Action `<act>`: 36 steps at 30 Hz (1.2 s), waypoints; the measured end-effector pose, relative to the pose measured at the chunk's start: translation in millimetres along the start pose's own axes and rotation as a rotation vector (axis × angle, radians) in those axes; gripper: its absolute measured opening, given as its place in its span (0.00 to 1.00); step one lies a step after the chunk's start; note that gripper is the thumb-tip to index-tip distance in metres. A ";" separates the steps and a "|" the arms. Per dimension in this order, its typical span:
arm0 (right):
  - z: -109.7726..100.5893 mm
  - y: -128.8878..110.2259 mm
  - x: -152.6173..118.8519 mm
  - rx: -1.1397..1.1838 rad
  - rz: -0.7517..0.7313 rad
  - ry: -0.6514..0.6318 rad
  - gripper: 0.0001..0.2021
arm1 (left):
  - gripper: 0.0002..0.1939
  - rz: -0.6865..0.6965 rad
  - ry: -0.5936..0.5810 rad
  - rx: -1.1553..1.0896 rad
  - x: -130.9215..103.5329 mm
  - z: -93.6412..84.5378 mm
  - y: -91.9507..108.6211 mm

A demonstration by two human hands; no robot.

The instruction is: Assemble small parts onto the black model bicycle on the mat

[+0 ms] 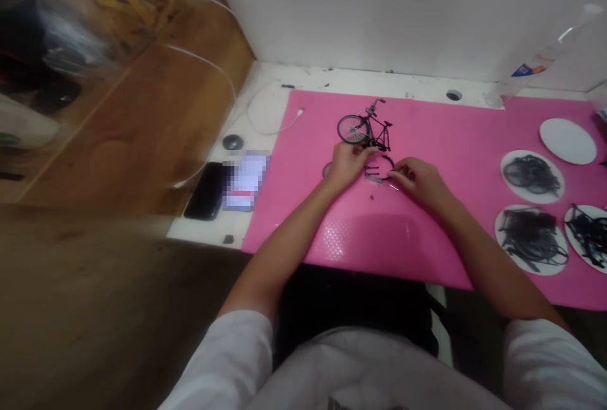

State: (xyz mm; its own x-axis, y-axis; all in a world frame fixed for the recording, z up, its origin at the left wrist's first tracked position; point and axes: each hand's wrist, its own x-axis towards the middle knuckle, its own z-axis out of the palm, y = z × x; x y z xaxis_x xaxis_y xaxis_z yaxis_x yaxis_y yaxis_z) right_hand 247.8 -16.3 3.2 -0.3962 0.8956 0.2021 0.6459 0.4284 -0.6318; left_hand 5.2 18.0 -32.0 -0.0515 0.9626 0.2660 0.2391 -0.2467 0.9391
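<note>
A small model bicycle [385,135] lies on the pink mat [403,226] covering much of the table [271,90], at the far middle. The left hand [349,163] is at its near edge, fingertips by the crank; whether they clamp it, I cannot tell from this blurred view. Just to the right, the fingers of the right hand [420,179] are pinched on a curved black part [391,161]. Small loose pieces [374,178] lie between the hands. White plates [568,141] stand at the right, three bearing dark parts [532,174].
</note>
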 end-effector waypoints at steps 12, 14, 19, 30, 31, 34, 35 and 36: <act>10.2 -2.2 -5.7 0.121 -0.031 0.377 0.24 | 0.19 0.102 -0.088 0.104 -6.5 5.8 2.2; 9.2 -1.2 -4.7 0.111 -0.073 0.333 0.27 | 0.17 0.136 -0.116 0.086 -6.6 5.3 1.0; 10.3 5.2 -0.3 0.139 -0.102 0.303 0.28 | 0.18 0.178 -0.130 0.098 -7.1 5.2 1.7; 17.3 1.2 1.6 0.142 -0.199 0.431 0.08 | 0.17 0.223 -0.214 0.377 -10.9 2.8 5.3; 17.9 0.5 1.2 0.153 -0.212 0.457 0.07 | 0.17 0.226 -0.220 0.402 -11.8 2.6 5.6; 20.4 2.0 0.9 0.212 -0.184 0.539 0.10 | 0.17 0.227 -0.240 0.432 -13.9 3.9 5.8; 21.1 3.1 1.0 0.220 -0.169 0.554 0.13 | 0.17 0.224 -0.247 0.435 -14.4 4.5 5.9; 21.3 4.1 1.1 0.212 -0.161 0.560 0.14 | 0.17 0.222 -0.254 0.436 -14.6 5.1 6.1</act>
State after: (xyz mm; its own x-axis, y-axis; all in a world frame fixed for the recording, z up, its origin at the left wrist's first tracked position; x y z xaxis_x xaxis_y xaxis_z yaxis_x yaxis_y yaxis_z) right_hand 236.1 -16.1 -15.1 -0.0381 0.7728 0.6335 0.4401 0.5821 -0.6837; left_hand 12.4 2.9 -31.3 0.2685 0.9030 0.3355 0.6000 -0.4292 0.6751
